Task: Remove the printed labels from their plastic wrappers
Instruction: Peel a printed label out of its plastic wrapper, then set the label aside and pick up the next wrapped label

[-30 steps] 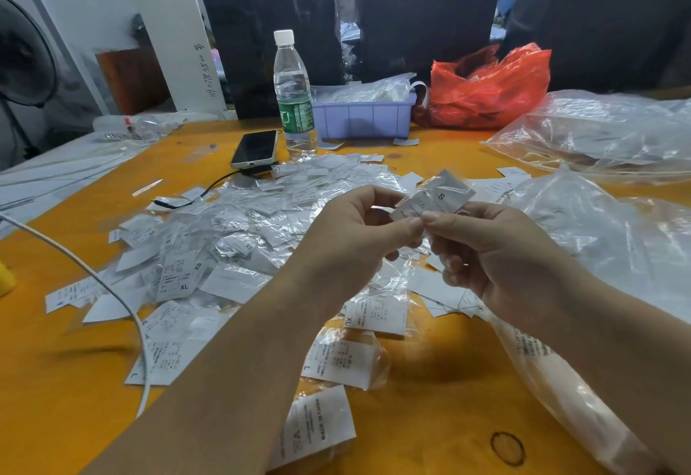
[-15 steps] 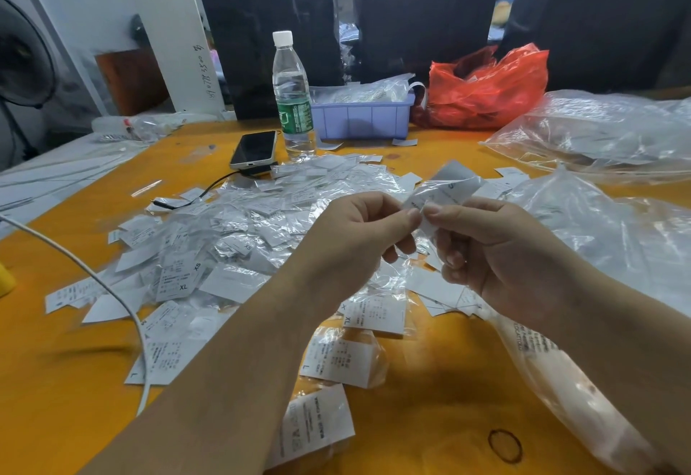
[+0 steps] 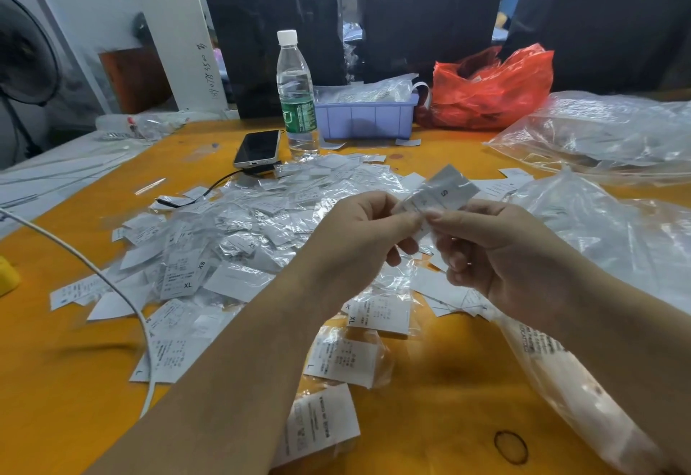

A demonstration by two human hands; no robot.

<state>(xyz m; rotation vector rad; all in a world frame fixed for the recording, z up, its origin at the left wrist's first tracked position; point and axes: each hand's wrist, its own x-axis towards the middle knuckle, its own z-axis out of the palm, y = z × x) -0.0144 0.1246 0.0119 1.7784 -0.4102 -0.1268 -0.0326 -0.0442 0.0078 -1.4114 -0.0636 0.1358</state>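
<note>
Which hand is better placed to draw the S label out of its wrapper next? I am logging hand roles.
Probably the right hand: its grip pinches the wrapped S label at the lower end, nearest it, while the left hand pinches the same end and can steady the wrapper. Both are close; it is a narrow call.

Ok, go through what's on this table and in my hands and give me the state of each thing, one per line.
Left hand: pinching the held label.
Right hand: pinching the same label.
Held label: marked S, lifted above the pile.
Label pile: loose, scattered on the table.
Water bottle: upright, capped.
Phone: flat, screen dark, cable attached.
Blue tray: filled with plastic.
Red bag: crumpled, open.
</note>
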